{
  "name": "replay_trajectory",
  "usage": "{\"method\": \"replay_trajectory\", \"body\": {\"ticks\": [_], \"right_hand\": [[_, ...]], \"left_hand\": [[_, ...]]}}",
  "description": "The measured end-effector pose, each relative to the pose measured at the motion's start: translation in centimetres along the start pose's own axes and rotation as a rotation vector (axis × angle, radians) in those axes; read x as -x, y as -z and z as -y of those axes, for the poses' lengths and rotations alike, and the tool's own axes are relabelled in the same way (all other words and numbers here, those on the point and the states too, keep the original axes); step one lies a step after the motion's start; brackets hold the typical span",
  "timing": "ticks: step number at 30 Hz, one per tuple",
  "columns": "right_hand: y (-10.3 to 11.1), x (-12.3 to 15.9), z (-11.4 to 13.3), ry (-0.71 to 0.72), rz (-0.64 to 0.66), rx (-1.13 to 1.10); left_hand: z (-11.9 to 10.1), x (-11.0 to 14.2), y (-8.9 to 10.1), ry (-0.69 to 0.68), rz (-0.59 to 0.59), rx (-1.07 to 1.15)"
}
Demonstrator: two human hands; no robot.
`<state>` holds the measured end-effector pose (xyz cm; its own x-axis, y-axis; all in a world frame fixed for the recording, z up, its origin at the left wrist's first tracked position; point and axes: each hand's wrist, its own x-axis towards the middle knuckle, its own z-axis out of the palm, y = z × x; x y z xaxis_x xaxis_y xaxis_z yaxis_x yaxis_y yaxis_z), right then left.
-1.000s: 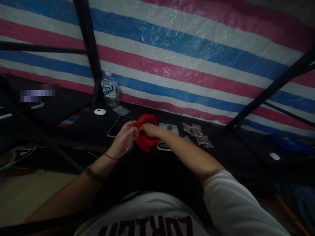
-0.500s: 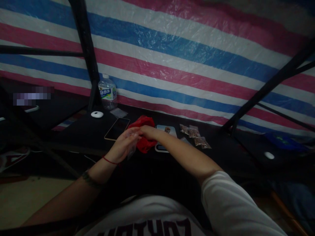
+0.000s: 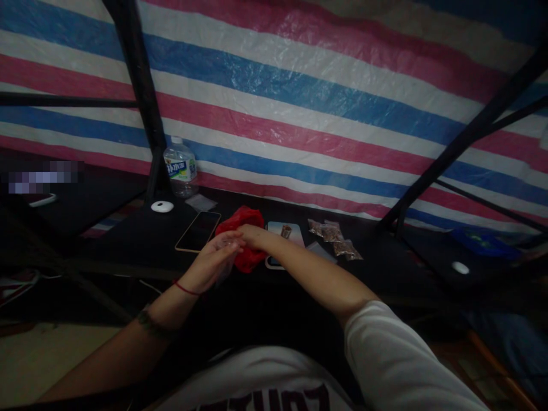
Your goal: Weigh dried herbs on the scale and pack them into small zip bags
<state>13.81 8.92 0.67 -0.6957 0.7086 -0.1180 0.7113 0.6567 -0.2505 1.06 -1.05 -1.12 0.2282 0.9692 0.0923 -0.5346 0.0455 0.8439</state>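
Note:
My left hand [image 3: 216, 256] is closed around a clear plastic bag [image 3: 225, 273], which shows dimly below its fingers. My right hand [image 3: 252, 235] meets the left fingertips over a red plastic bag [image 3: 249, 261]; its own fingers are hidden, so their grip cannot be made out. Just right of the red bag lies a pale digital scale [image 3: 274, 263], partly covered by my right forearm. On its plate rests a small brownish container [image 3: 286, 231]. Several small clear packets of brown bits [image 3: 331, 233] lie farther right.
A smartphone [image 3: 197, 232] lies left of the red bag. Behind it are flat clear bags [image 3: 201, 202], a large clear bottle [image 3: 180, 171] and a white mouse-like object [image 3: 162, 206]. Black metal posts [image 3: 139, 85] frame the dark table before a striped sheet [image 3: 299, 114]. A blue item [image 3: 483, 244] lies far right.
The view has shifted slightly, so the table things sit a little lower and farther left. Both hands stay together at the red bag, with the clear bag still in the left.

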Motion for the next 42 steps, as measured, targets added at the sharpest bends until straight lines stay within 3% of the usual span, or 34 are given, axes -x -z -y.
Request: {"method": "replay_trajectory", "body": {"ticks": [3, 8, 14, 19, 23, 31, 42], "right_hand": [[0.0, 0.1, -0.1, 0.036, 0.051, 0.051], [0.4, 0.2, -1.4, 0.094, 0.022, 0.1], [3.5, 3.0, -4.4, 0.115, -0.157, -0.06], [6.3, 7.8, -8.6, -0.134, -0.245, -0.001], [6.7, 10.6, -10.8, -0.207, -0.294, 0.092], [5.0, 10.9, -10.7, -0.236, -0.232, 0.037], [5.2, 11.6, -10.9, -0.235, -0.232, -0.076]], "left_hand": [[0.3, -0.1, 0.1, 0.002, 0.001, -0.025], [0.2, -0.1, 0.0, 0.008, -0.016, -0.029], [-0.5, 0.1, -0.5, 0.023, -0.044, -0.009], [-0.7, 0.1, -0.6, 0.024, -0.076, 0.024], [-1.0, 0.3, -1.1, 0.039, -0.045, 0.026], [-1.2, 0.4, -1.4, 0.064, -0.039, 0.052], [-1.0, 0.2, -1.1, 0.021, -0.046, 0.017]]}}
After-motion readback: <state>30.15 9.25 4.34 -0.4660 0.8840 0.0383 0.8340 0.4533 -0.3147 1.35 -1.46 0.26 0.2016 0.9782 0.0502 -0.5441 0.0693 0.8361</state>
